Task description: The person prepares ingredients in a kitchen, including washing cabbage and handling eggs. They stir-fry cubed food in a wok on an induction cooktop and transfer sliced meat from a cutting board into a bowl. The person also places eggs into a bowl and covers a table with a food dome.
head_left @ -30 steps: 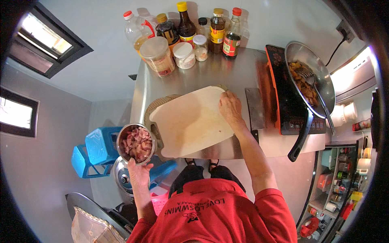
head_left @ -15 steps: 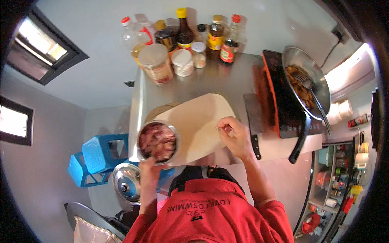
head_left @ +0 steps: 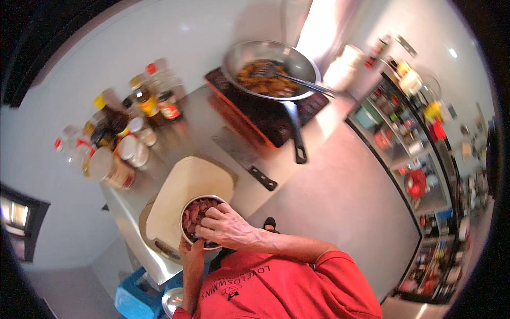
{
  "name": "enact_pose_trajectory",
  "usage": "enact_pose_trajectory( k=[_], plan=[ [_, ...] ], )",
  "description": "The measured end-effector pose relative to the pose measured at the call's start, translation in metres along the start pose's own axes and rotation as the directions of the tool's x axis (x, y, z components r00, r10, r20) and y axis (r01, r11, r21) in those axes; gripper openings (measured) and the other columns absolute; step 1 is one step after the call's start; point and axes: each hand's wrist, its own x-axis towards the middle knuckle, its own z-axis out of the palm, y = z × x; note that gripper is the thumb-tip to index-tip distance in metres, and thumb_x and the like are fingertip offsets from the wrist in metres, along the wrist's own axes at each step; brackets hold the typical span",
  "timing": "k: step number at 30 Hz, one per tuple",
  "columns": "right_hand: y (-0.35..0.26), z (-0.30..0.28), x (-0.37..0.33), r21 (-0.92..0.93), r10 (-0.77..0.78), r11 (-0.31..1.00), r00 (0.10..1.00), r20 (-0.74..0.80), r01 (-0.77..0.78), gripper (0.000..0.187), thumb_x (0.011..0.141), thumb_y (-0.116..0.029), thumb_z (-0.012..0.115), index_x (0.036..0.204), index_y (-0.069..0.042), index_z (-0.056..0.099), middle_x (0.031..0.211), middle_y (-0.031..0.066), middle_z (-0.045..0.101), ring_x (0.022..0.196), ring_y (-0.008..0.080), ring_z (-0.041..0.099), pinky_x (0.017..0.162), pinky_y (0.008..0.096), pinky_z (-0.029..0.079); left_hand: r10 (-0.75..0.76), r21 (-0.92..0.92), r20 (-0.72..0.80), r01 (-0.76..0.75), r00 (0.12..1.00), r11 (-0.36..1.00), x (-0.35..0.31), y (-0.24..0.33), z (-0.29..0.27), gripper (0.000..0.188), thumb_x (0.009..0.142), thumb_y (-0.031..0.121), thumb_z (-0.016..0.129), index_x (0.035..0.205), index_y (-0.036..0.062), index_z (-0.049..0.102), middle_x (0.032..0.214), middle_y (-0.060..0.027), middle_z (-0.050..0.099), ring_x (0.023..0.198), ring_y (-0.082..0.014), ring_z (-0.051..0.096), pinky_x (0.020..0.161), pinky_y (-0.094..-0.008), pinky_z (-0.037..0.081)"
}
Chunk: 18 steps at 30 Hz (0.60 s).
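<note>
A round metal bowl (head_left: 227,200) of cut raw meat (head_left: 194,212) is held over the near part of a pale cutting board (head_left: 186,178). My left hand (head_left: 192,254) grips the bowl's near left side from below. My right hand (head_left: 229,227) reaches across the bowl's rim with its fingers curled down onto the meat. Its fingertips are partly hidden, so I cannot see what is between them. A cleaver (head_left: 244,162) with a black handle lies on the metal counter to the right of the board.
A wok (head_left: 313,80) with browned food and a slotted spatula (head_left: 297,81) stands on an induction cooker (head_left: 255,125); its black handle juts over the near edge. Sauce bottles (head_left: 141,95) and jars (head_left: 111,167) line the wall. Shelves (head_left: 396,154) stand right, a blue stool (head_left: 133,297) lower left.
My view has swung to the right, toward the wok. My right hand has gone from above the board into the bowl. My left hand still holds the bowl.
</note>
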Motion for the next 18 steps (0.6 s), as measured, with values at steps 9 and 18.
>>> enact_pose_trajectory(
  k=[9, 18],
  plan=[
    [-0.005, -0.057, -0.115, -0.124, 0.250, 0.957, 0.963, -0.101, -0.261, 0.017, 0.073, -0.025, 0.056, 0.083, -0.012, 0.052, 0.080, 0.0019, 0.048, 0.083, 0.0181, 0.047, 0.074, 0.0331, 0.037, -0.163, 0.085, 0.373, 0.141, 0.914, 0.986, -0.015, -0.039, 0.071, 0.044, 0.079, 0.007, 0.053, 0.121, 0.0005, 0.043, 0.110, -0.0081, 0.053, 0.091, -0.0152, 0.057, 0.075, -0.0295, 0.051],
    [0.003, -0.159, -0.276, -0.374, 0.476, 0.771, 0.856, -0.200, -0.516, 0.013, 0.075, -0.024, 0.056, 0.081, -0.012, 0.057, 0.081, 0.0025, 0.051, 0.084, 0.0190, 0.047, 0.073, 0.0337, 0.037, -0.372, 0.274, 0.559, 0.259, 0.741, 0.926, -0.043, -0.118, 0.235, 0.033, 0.082, 0.011, 0.052, 0.113, -0.0001, 0.045, 0.102, -0.0113, 0.057, 0.082, -0.0186, 0.062, 0.064, -0.0343, 0.056]
  ],
)
